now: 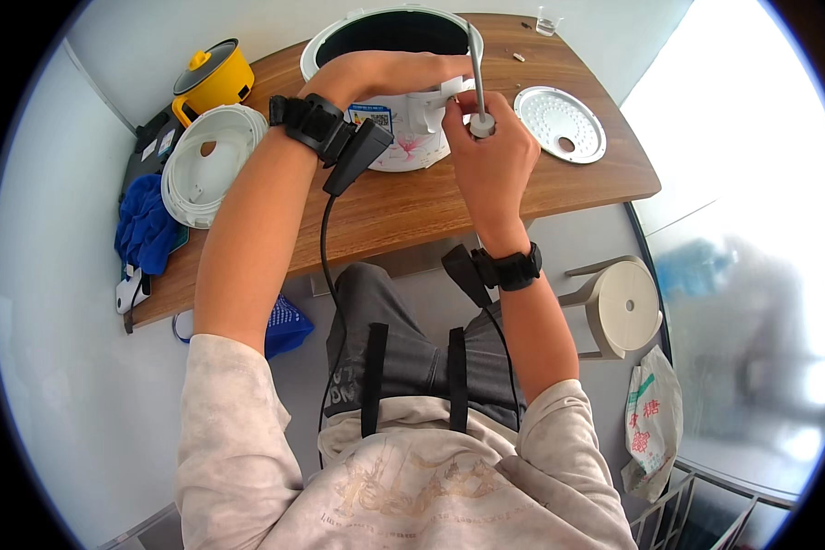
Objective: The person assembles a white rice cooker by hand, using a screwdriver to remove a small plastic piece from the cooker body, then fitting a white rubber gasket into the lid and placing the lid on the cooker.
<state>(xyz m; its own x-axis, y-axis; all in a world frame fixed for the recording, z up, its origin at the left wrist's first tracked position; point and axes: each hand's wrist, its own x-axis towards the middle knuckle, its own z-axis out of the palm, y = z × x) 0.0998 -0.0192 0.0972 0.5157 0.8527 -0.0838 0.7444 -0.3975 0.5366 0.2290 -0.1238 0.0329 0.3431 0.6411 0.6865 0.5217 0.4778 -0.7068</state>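
Note:
A white rice cooker body (412, 151) with a dark inside stands without a lid at the table's far edge. Across its near side reaches my left hand (422, 68), its fingers closed at a white fitting beside the rim; the fingertips are partly hidden. In my right hand (497, 151) is a screwdriver (476, 73), its grey-white handle in the palm and its metal shaft pointing up and away. Thumb and forefinger of that hand pinch together next to the fitting. Whatever small thing may be between them cannot be made out.
On the wooden table (385, 227), a perforated metal disc (560, 125) lies at right and a white lid part (213, 165) at left. Farther left are a yellow pot (214, 78) and a blue cloth (147, 225). A small glass (548, 21) stands far right; a stool (624, 305) is below.

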